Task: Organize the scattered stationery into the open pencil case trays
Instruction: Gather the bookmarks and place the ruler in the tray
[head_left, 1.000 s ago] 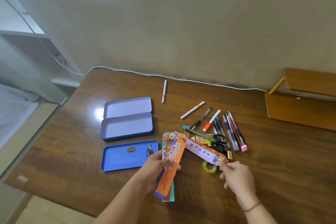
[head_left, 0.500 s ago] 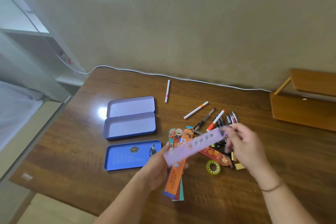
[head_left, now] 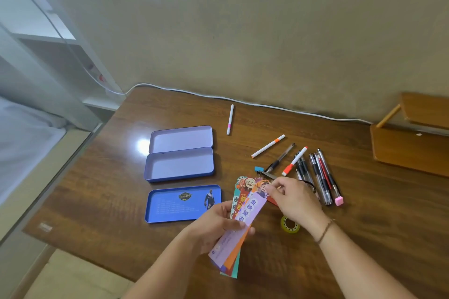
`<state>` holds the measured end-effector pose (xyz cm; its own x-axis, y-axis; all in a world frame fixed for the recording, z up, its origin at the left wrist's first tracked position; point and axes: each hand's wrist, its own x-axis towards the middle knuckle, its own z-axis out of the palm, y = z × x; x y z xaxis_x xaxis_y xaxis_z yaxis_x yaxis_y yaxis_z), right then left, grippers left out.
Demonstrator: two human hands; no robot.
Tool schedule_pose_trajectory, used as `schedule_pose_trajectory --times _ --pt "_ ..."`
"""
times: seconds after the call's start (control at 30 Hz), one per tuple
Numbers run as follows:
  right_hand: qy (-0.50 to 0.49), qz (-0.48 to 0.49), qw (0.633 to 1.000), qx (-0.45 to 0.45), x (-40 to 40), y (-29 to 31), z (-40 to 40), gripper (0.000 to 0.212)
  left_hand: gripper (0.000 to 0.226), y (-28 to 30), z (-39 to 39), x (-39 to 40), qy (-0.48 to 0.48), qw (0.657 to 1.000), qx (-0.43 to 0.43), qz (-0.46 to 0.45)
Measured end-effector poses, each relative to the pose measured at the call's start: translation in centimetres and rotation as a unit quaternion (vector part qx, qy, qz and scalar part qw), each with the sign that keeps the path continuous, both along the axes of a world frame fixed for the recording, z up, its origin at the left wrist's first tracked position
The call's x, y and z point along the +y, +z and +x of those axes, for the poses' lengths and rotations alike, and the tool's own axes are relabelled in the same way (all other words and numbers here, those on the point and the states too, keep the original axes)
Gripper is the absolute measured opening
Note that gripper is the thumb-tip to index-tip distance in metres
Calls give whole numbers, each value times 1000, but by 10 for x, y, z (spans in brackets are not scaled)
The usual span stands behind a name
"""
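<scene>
Far left of the action you've got the trays: the open case (head_left: 179, 164) in the middle-left of the frame and the blue tray (head_left: 175, 206) just below it, both with their long axis running left-right. Your left hand (head_left: 216, 223) sits right beside the blue tray's right end, thumb and fingers gripping the bookmarks (head_left: 243, 221) as a fanned stack. That stack's long axis runs lower left to upper right, so it's roughly crosswise to the trays and I'd guess you need to swing it around before it drops in flat. Left hand is clearly the nearer one to both trays.

Your right hand (head_left: 294, 199) is at the stack's top end, fingers curled and pinching the purple strip (head_left: 252, 206) there, though the exact contact is hard to read.

Further right, the pens (head_left: 320, 177) lie in a loose pile, right-center. The right hand covers what look like scissors, only a dark loop shows. The tape (head_left: 290, 224) is half hidden under that wrist, and the stack's lower end is blurry.
</scene>
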<state>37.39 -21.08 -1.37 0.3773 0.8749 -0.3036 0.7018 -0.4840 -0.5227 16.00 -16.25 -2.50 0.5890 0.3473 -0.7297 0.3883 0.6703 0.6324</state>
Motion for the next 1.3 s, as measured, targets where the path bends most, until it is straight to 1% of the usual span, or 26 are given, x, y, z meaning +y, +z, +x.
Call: schedule_pose_trajectory --times 0.03,0.07,0.13,0.2,0.27,0.33,0.53,0.7,0.73,0.83,0.93,0.97,1.03,1.1,1.17,1.23,1.3 --pt "-26 -2 1000 1 -2 0 4 31 41 1 -1 1 7 1000 7 6" --pt "-54 -4 998 -16 -7 -2 9 30 39 1 -2 2 20 1000 15 10" --pt "-79 -28 992 -95 -25 -7 24 26 34 -2 -6 4 56 998 28 14" --pt "-66 -63 987 -134 -43 -16 34 31 34 -4 -9 6 87 996 30 16" --pt "-43 -83 985 -144 -54 -26 35 42 34 -7 -10 7 105 994 27 11" --pt "-25 -89 982 -163 -57 -30 34 46 36 -10 -10 8 122 992 26 0" --pt "11 -62 983 -174 -57 -40 32 45 38 -11 -6 9 151 988 3 -35" --pt "-16 -34 984 -175 -56 -47 34 30 34 -9 -8 9 152 987 -5 -47" --pt "-22 -28 984 -175 -56 -48 35 30 33 -8 -8 9 152 987 -3 -45" --pt "-35 1 985 -167 -60 -45 34 40 30 -5 -12 9 155 987 -1 -42" --pt "21 38 983 -181 -59 -42 25 32 29 -4 -16 10 162 986 3 -42" --pt "43 36 980 -190 -55 -41 21 33 29 -4 -18 10 162 986 5 -41" --pt "68 -1 975 -211 -43 -40 9 43 30 -2 -22 9 166 985 4 -45" --pt "74 -49 969 -232 -28 -39 -2 56 30 -1 -26 8 169 984 1 -51" --pt "76 -72 961 -255 -17 -38 -12 60 28 3 -32 9 170 984 2 -58" --pt "90 -73 948 -295 -14 -38 -19 53 27 4 -39 11 171 983 2 -67" --pt "104 -43 938 -327 -16 -39 -24 42 33 6 -48 15 172 981 5 -87"
